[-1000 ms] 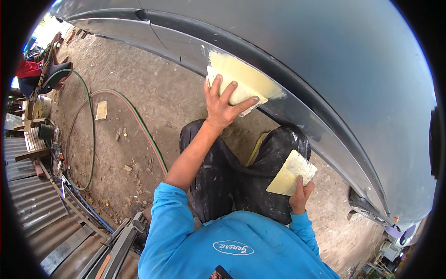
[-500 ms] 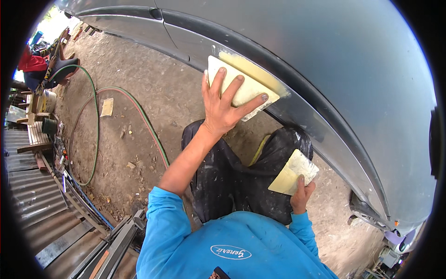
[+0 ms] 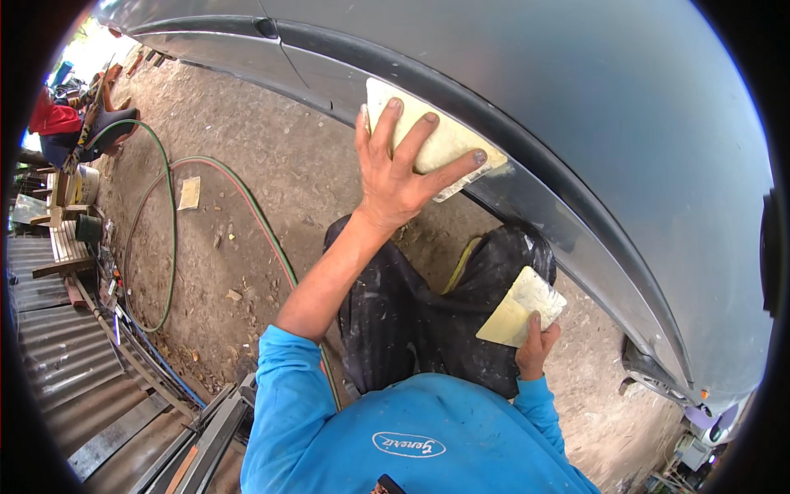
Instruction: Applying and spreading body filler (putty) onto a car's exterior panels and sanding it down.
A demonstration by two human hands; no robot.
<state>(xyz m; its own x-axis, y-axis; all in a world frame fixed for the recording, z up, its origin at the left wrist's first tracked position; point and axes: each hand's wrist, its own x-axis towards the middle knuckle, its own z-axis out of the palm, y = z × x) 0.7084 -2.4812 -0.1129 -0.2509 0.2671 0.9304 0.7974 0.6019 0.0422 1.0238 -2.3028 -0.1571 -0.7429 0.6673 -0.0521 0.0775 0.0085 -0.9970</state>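
Observation:
My left hand presses a wide cream putty spreader against the lower side of a silver car. Its fingers are splayed across the spreader's face, and the upper edge lies along the black trim strip. The spreader hides the panel behind it. Low on the right, beside my knee, my right hand grips a second putty spreader by its lower corner, thumb on top. Pale yellow putty coats that one, with greyish smears near one end.
A green and red hose loops over the dirt floor left of my legs. Near it lies a flat tan piece. Corrugated metal sheets and metal bars line the left side. Another person sits at the far left.
My left hand has slid its spreader up to the black trim, and the yellow putty patch that showed above it is now covered. My right hand stays nearly still.

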